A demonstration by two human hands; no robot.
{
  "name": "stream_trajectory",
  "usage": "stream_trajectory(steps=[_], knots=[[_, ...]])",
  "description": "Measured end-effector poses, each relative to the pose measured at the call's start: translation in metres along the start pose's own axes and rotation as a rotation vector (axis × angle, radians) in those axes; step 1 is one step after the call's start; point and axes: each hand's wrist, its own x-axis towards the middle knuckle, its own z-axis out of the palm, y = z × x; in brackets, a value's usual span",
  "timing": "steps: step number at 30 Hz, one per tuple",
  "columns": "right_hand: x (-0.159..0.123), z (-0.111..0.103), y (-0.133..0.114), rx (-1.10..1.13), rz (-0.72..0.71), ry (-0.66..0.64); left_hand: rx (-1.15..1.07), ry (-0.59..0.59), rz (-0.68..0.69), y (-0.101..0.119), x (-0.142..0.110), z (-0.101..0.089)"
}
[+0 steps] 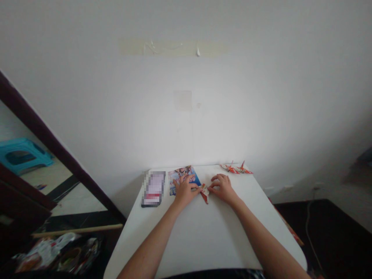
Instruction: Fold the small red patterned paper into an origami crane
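Note:
Between my two hands is a small piece of folded paper (205, 192), patterned in red and cream, with one point directed down toward me. My left hand (185, 190) pinches its left edge between thumb and finger, while the other fingers extend over a blue picture leaflet (194, 179). On the opposite side, my right hand (223, 188) has thumb and fingertips closed at the paper's right edge. Folded paper cranes (236, 169) in similar red and cream lie at the table's far right corner, beyond my right hand.
A phone (154, 190), its screen blurred, lies on the left of the white table (200, 240). The table's far edge meets a pale wall (186, 135). Bags (55, 252) sit on the floor at left, below a mirror reflecting a blue stool (24, 155).

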Motion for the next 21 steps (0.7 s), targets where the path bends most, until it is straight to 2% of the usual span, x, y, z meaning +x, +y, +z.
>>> stream_trajectory(steps=[4, 12, 21], knots=[[0.001, 0.005, 0.0, -0.005, -0.004, 0.016, 0.002, 0.039, -0.029, 0.006, -0.001, 0.001], [-0.001, 0.002, -0.006, -0.019, 0.008, 0.012, 0.005, 0.026, -0.041, 0.001, -0.001, 0.004], [0.0, 0.005, -0.019, -0.045, 0.121, 0.029, -0.003, 0.009, -0.095, 0.01, 0.003, 0.006]])
